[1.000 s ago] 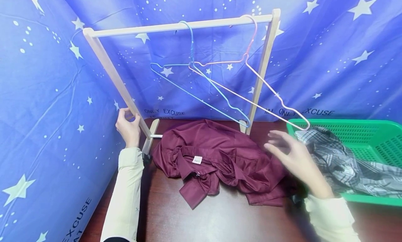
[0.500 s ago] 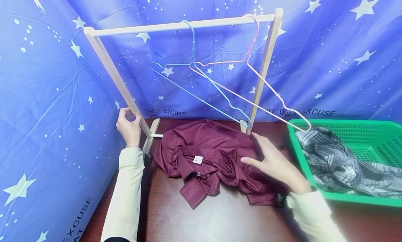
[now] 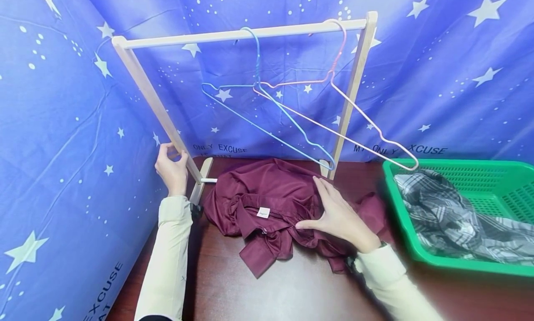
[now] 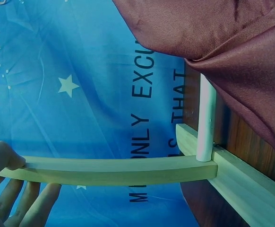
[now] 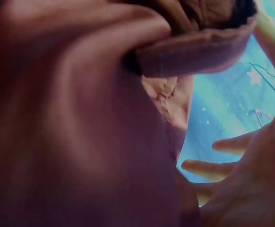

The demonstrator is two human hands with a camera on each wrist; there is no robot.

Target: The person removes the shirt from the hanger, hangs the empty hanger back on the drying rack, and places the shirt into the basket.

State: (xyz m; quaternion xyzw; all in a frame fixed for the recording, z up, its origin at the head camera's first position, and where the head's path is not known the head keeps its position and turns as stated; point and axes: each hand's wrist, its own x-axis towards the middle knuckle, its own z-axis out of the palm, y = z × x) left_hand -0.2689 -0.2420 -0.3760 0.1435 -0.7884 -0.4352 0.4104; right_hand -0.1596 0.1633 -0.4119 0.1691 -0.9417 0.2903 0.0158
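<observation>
My left hand (image 3: 172, 170) holds the left post of a pale wooden clothes rack (image 3: 156, 103); in the left wrist view its thumb and fingers (image 4: 40, 203) lie on opposite sides of the post. A crumpled burgundy shirt (image 3: 267, 182) lies on the table under the rack, collar and white label toward me. Over the shirt's right part is my right hand (image 3: 338, 217), thumb and fingers spread apart. The right wrist view shows its fingers extended beside the cloth; contact with it I cannot tell. A blue hanger (image 3: 257, 64) and a pink hanger (image 3: 342, 43) hang from the rack's bar.
At the right stands a green basket (image 3: 471, 166) with a grey plaid garment (image 3: 442, 205) inside. A blue curtain (image 3: 62, 140) with white stars stands behind the rack and along the left. The brown table (image 3: 267, 293) shows in front of the shirt.
My right hand has moved left from beside the basket to above the burgundy shirt. The left hand stays on the post. The pink hanger has shifted slightly to the right in view.
</observation>
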